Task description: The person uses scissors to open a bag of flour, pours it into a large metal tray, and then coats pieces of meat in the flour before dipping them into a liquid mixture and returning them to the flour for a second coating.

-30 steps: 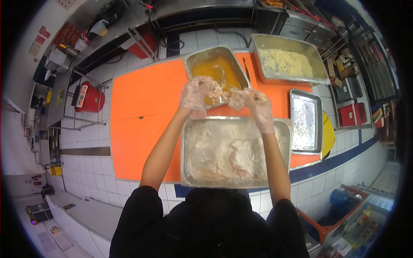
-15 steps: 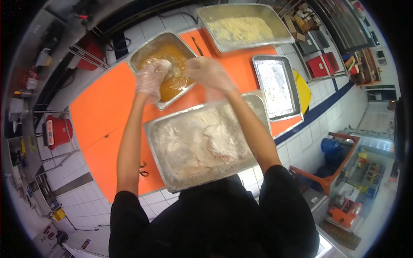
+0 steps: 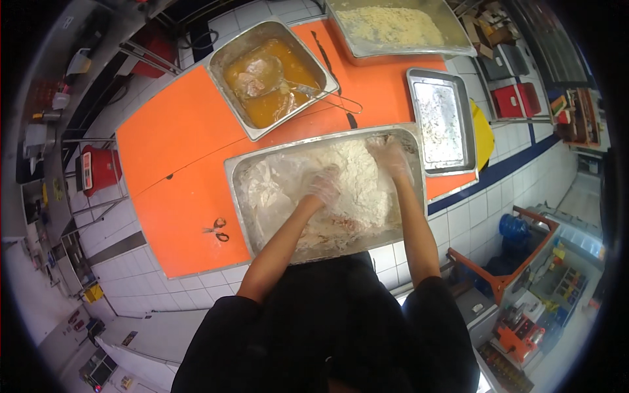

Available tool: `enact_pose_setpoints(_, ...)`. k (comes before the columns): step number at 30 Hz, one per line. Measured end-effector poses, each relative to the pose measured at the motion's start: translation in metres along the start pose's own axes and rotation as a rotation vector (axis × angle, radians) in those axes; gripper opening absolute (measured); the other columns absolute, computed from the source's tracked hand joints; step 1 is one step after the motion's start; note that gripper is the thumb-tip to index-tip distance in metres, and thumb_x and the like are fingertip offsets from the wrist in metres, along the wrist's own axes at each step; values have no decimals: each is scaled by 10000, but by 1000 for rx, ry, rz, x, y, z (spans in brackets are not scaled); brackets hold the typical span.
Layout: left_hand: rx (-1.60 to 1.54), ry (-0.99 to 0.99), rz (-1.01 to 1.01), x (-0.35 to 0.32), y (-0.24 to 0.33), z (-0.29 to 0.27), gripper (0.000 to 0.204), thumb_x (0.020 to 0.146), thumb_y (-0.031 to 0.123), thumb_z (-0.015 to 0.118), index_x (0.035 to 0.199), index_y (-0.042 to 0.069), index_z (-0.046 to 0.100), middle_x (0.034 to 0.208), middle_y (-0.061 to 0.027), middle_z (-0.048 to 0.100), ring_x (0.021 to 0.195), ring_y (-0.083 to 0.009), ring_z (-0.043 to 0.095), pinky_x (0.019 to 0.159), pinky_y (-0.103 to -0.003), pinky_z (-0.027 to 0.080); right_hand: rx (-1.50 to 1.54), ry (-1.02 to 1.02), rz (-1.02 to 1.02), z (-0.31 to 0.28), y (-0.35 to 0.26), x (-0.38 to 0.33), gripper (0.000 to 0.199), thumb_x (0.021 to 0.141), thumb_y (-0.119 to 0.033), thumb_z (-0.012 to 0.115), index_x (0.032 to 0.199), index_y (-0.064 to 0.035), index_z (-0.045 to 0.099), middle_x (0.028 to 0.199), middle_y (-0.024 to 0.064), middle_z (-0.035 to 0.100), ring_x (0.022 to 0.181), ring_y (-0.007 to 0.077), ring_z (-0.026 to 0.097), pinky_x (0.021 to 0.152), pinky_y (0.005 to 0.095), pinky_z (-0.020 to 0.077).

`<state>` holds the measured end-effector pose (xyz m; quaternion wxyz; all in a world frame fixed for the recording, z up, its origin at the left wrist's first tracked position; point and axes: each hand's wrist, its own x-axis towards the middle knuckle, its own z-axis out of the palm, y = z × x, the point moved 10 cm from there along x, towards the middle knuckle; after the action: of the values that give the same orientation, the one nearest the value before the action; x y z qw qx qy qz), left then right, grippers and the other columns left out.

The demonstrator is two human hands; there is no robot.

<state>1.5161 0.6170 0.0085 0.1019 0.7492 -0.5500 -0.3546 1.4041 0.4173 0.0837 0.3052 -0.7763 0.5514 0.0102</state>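
Left hand (image 3: 325,186) and right hand (image 3: 391,158) have moved from the liquid pan (image 3: 252,44) into the flour tray (image 3: 327,249), each grip's state unclear.

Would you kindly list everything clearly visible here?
table: one, orange, centre
flour tray: one, silver, table's front
flour: loose, white, in flour tray
pan: one, silver, beyond flour tray
liquid: one pool, orange, in pan
strainer: one, metallic, in pan
meat: count unclear, pale, in strainer
tub: one, silver, table's far right
crumbs: uncounted, yellowish, in tub
shallow tray: one, silver, table's right
scissors: one, black-handled, table's left
containers: several, red, around table
jug: at least one, blue, right
left hand: one, clear-gloved, flour tray's middle
right hand: one, clear-gloved, flour tray's right
sleeves: two, black, bottom
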Motion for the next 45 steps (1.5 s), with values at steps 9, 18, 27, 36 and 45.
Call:
enact_pose_setpoints(9, 56, 333, 78, -61, 52, -51, 724, 750, 371, 781, 1341, 4, 581, 1157, -262, 679, 1062, -404, 661, 982, -450, 523, 331, 255, -215, -115, -23, -69, 368, 874, -257, 791, 1081, 20, 663, 936, 178, 741, 836, 239, 696, 758, 366, 543)
enact_pose_setpoints(18, -1232, 102, -73, -87, 25, -78, 610, 942, 467, 696, 1272, -43, 634, 1196, -173, 714, 1075, -251, 683, 912, -406, 543, 638, 159, -130, -122, 15, -89, 286, 982, -113, 660, 1224, 39, 645, 1032, 53, 707, 904, 117, 620, 796, 266, 519)
enact_pose_setpoints(27, -990, 120, -680, -129, 4, -86, 666, 1000, 608, 530, 1059, -17, 754, 949, -118, 745, 811, -209, 662, 767, -342, 515, 632, -11, -22, -101, 21, -116, 281, 951, -130, 697, 1183, 29, 700, 1016, 71, 732, 886, 117, 628, 808, 279, 517)
enact_pose_setpoints(36, -476, 382, -147, -137, 16, -152, 312, 1010, 327, 618, 1038, 40, 737, 800, -84, 732, 713, -205, 671, 657, -332, 539, 689, 10, -166, -111, -61, -122, 240, 964, -110, 651, 1164, 22, 669, 984, 81, 712, 917, 145, 639, 834, 296, 522)
enact_pose_setpoints(45, 527, 499, -222, -28, -34, -341, 344, 830, 343, 728, 1104, 136, 718, 986, -146, 743, 912, -336, 723, 777, -462, 580, 415, -84, -440, -42, -287, 16, 417, 894, -375, 682, 1086, -5, 687, 981, 183, 728, 902, 262, 707, 826, 382, 544)
